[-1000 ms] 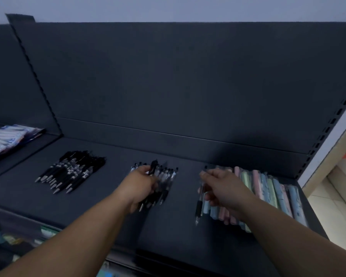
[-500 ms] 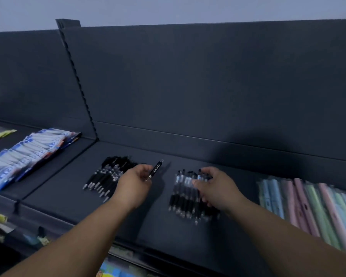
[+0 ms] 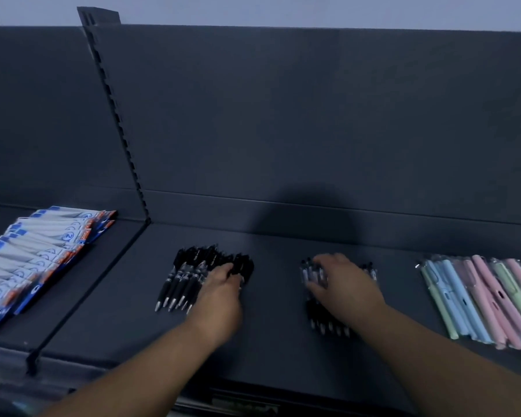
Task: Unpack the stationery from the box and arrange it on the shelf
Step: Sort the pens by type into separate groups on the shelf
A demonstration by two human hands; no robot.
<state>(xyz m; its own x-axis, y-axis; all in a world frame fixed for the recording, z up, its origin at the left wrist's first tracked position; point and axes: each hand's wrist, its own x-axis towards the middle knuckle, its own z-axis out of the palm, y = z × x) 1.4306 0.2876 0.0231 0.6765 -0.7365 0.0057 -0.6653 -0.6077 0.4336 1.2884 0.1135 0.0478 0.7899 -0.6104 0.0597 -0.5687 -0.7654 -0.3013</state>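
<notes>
**Loose pen reaches the left pile**

Since half a second ago, left hand (image 3: 220, 299) has gone from pinching one black pen in the air to lying on the right flank of the black pen pile (image 3: 190, 278). Its fingertips are buried among the barrels, so it cannot be told whether they grip the pen or have let go.

Near edge of shelf (image 3: 277, 359): both forearms cross it. Right hand (image 3: 343, 285) lies flat on the middle pen pile (image 3: 328, 325), fingers spread and straight, pressing, gripping nothing.

Black pile: long axes run near-left to far-right, silver tips toward the shelf's front edge. Middle pile runs roughly front to back, tips also frontward.

Judgement: lay the pen parallel to its neighbours, tip frontward, then nudge the flank square; the flat right palm should stop rolling.

Beyond: pastel pens (image 3: 478, 299) to the right, blue packets (image 3: 36, 257) on the left bay, dark back panel (image 3: 313, 115) behind.
</notes>
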